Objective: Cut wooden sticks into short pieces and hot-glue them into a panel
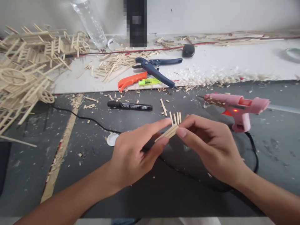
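Observation:
Between my two hands, above the grey table, is a small piece made of short wooden sticks (169, 132). Several sticks lie side by side in it, and several thin ones stick up from its far side. My left hand (137, 150) pinches its left end between thumb and fingers. At the right end, the thumb and forefinger of my right hand (211, 145) close on it. Just beyond my fingers lies a loose stick (163, 107), with a black permanent marker (130, 106) to its left. A white bottle cap (112, 139) sits beside my left hand.
A pink glue gun (239, 109), its light glowing, rests on the right with a black cable. Blue-handled cutters (154, 70), an orange-handled tool (131, 81) and a yellow-green highlighter (150, 82) lie behind. Stick structures (28, 62) pile up at left near a clear bottle (91, 25).

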`<state>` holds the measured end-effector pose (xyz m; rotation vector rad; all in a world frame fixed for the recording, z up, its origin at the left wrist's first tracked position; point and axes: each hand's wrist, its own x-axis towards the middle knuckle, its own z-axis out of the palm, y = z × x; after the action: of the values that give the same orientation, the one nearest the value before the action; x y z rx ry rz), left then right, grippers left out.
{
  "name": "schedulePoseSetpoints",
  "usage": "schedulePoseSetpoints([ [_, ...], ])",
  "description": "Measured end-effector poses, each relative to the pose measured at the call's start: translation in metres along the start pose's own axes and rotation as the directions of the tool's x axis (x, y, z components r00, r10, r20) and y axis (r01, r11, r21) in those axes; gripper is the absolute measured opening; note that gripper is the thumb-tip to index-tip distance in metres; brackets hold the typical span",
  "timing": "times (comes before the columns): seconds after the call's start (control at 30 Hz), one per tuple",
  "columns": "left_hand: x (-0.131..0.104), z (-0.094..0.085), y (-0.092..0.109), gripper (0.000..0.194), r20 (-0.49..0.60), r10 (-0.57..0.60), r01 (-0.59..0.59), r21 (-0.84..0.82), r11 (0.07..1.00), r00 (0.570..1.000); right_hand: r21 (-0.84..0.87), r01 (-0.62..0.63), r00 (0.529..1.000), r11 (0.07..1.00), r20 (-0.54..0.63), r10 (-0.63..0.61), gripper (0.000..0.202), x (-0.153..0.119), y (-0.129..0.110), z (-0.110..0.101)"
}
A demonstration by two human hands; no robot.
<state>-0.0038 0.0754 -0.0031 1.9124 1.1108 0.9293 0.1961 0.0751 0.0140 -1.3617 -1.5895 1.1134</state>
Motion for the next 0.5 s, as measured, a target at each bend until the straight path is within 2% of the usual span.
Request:
schedulePoseSetpoints([
  [0.1,0.0026,-0.0008,0.0,0.028,-0.012,0.086,-0.084,0.134,0.987,0.996,-0.029,-0.006,1.0,1.0,0.004,0.006,0.022,-0.0023,0.0026,0.0033],
  [0.17,0.0038,-0.0023,-0.0006,0.023,-0.009,0.129,-0.125,0.183,0.975,0.992,-0.034,-0.003,1.0,0.999,0.006,0.003,0.023,-0.0034,0.0036,0.0052],
  [0.33,0.0055,-0.0064,-0.0031,0.019,-0.001,0.212,-0.206,0.241,0.948,0.977,-0.088,0.022,1.0,0.996,0.001,-0.022,0.02,-0.006,0.0042,0.0078],
  [0.5,0.003,-0.0051,0.0,0.019,0.025,0.208,-0.208,0.229,0.951,0.978,-0.195,0.068,0.997,0.979,-0.028,-0.075,0.017,-0.0056,0.0031,0.0098],
])
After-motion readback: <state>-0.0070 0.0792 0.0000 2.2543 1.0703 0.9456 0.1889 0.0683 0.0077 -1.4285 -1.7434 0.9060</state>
